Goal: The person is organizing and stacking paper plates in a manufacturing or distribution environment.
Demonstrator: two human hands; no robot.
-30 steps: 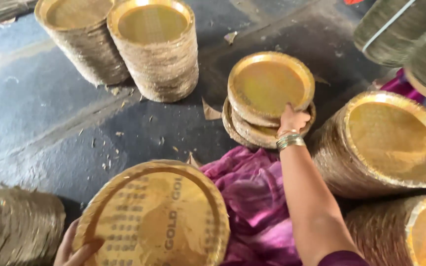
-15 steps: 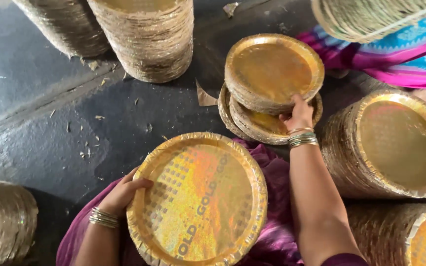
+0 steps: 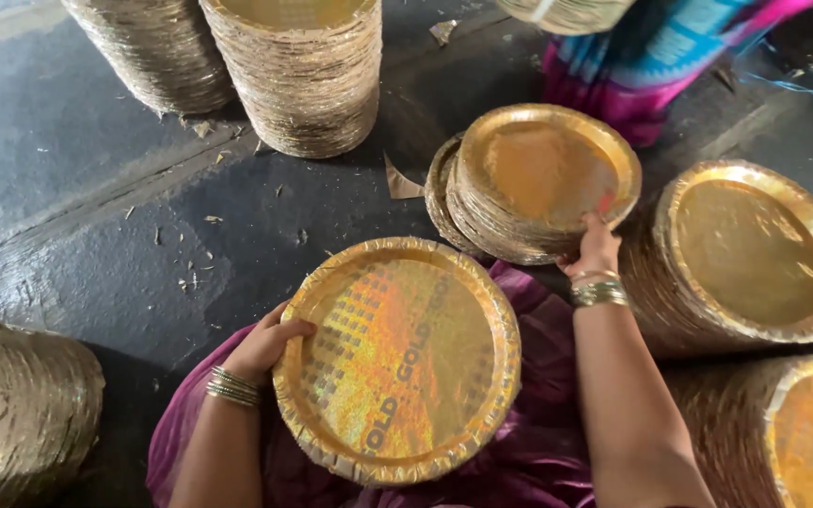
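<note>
While the left hand [image 3: 270, 343] pinches the lap plate's [image 3: 397, 362] rim, right hand [image 3: 595, 246] fingers curl on the leaning plate pile [image 3: 529, 188]; a tug could topple it.

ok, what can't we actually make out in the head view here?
- Right hand fingers: tucked against the small plate stack, so the grip is unclear.
- Left hand fingers: hidden under the lap plate; only the thumb shows.
- How many plates are in the lap: only the rim edge is visible.
- Tall stacks: tops cropped by the frame.
</note>
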